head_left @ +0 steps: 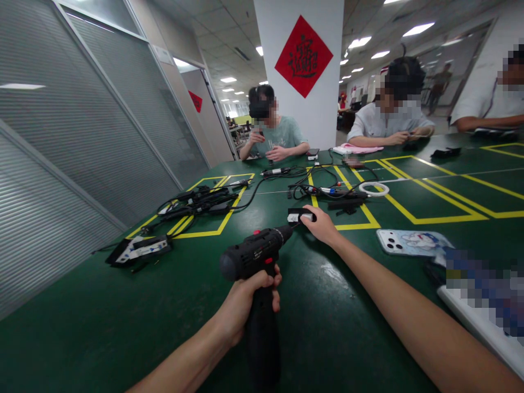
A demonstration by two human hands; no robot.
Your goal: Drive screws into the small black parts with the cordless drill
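My left hand (249, 300) is wrapped around the handle of a black cordless drill (256, 252), which points forward and to the right. My right hand (320, 225) grips a small black-and-white block-shaped part (293, 217) on the green table. The drill's tip reaches toward this part; whether it touches cannot be made out. Part of the block is hidden behind my right fingers.
Black cables (204, 201) lie in a heap at the left, near a black-and-white device (141, 248). More cables and a white ring (374, 189) lie beyond my right hand. A phone (411, 242) rests at the right. Several people sit across the green table (196, 311).
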